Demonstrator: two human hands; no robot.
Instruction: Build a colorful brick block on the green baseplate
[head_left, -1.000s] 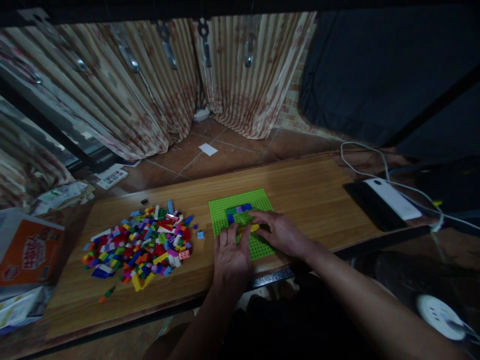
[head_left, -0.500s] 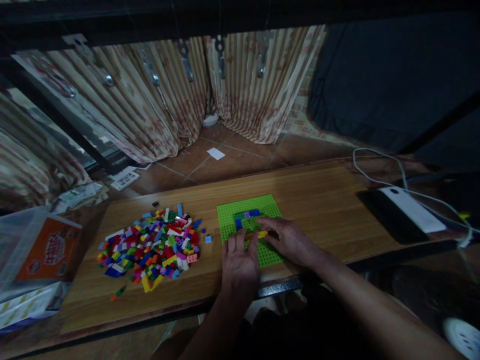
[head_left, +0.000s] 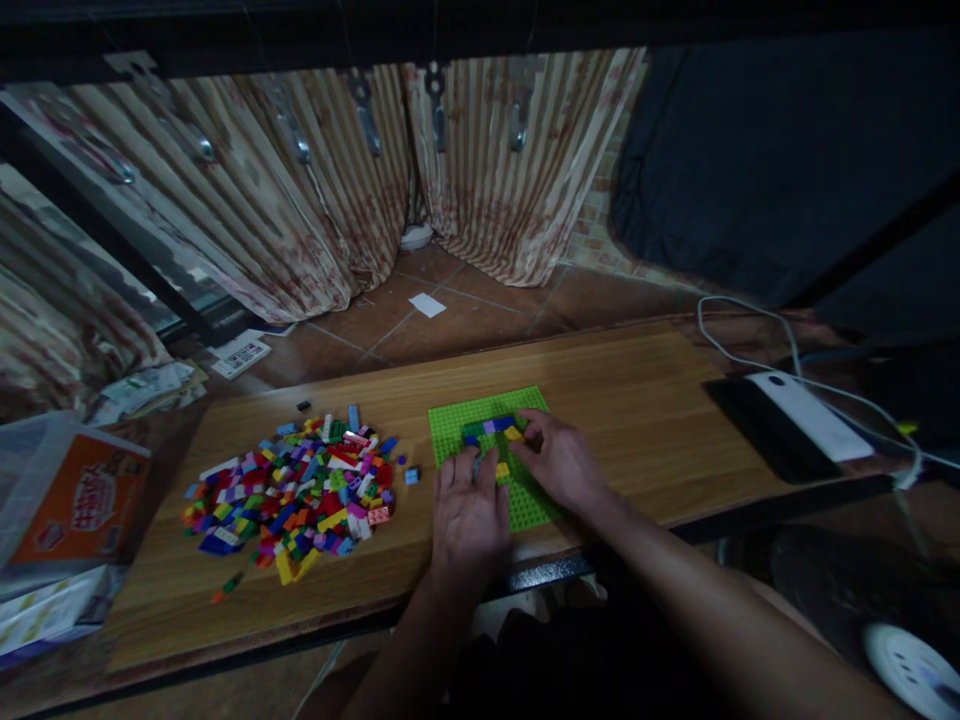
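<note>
Right hand [head_left: 561, 462] is pinching yellow brick [head_left: 514, 433], risking bumping blue brick [head_left: 503, 423] if slipping; left hand [head_left: 471, 510] grip: can't tell.

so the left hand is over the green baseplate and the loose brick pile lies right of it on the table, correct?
Wrong side: the head view shows the loose brick pile left of the green baseplate, on the table; the left hand is over the baseplate.

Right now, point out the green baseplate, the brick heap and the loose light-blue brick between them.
Green baseplate [head_left: 532, 507]: head view, bare studs toward its near right corner.
Brick heap [head_left: 304, 490]: head view, about its middle.
Light-blue brick [head_left: 412, 476]: head view, middle of its visible surface.
</note>
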